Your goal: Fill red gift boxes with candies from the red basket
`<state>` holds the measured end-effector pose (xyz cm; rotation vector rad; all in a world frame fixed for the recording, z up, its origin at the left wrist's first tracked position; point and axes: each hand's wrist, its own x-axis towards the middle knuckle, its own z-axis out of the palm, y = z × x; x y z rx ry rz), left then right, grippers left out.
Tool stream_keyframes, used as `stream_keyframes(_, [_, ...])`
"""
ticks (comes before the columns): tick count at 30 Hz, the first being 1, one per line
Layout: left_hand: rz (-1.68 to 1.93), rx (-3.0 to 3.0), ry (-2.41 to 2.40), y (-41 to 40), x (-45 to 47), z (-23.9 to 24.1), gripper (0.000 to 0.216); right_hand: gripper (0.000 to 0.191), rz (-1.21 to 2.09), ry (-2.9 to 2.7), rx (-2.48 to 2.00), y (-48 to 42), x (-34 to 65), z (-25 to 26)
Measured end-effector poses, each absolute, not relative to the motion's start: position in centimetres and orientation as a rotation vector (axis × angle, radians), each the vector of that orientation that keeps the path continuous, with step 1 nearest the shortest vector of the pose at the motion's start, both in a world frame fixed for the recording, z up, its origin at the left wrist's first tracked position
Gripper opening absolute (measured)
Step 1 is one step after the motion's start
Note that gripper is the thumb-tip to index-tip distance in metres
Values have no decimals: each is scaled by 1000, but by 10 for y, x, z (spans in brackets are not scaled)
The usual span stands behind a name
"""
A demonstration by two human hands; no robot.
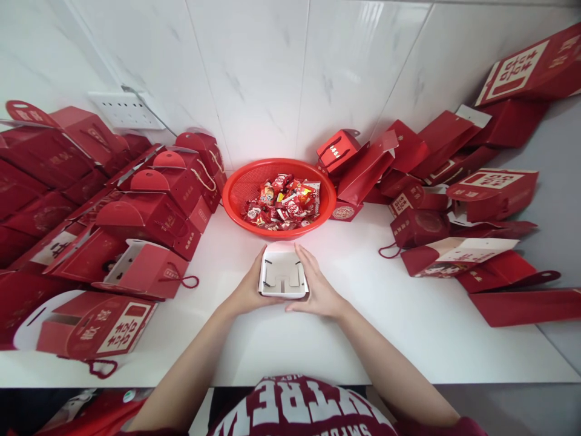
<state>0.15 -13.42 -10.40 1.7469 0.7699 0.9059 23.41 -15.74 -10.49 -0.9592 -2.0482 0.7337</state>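
Observation:
Between my two hands stands a small gift box (284, 274), its top uncovered and its white inside facing me. Dark cord ends show on the inner side walls, and I see no candy in it. My left hand (249, 286) is wrapped round the box's left side. On the right side my right hand (320, 287) grips it, thumb at the near edge and fingers along the wall. Just beyond the box sits a red plastic basket (233, 212) holding a heap of wrapped candies (285, 203).
Stacked red gift boxes (149, 206) fill the left of the white table (363, 339). More red boxes (490, 194) lie piled at the right, some tilted. A white socket strip (124, 111) with a cable is on the tiled wall (258, 66) behind.

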Motion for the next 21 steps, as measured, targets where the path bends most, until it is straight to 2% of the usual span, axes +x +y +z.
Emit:
stream_keyframes(4, [871,1752,828,-138,2,-112,130,127,794,-1929,-1011,-158,229,-109])
stream_keyframes(8, [837,1797,864,-140,-2,-101,122,127,853,-1854,-989,-157,228,-111])
stream_keyframes(11, [651,1938,965,-135,-26,-78,103,125,863,-1851,-978,-156,227,-111])
stream_keyframes(15, [348,2129,1372,-124,-68,-25,48,122,849,-1844,-981,-156,226,-111])
stream_keyframes(17, [304,2148,1533,-115,-77,7,39,120,844,-1849,-975,-156,227,-111])
stream_keyframes(21, [462,2235,1582,-74,-57,54,39,117,843,-1873,-955,-155,228,-109])
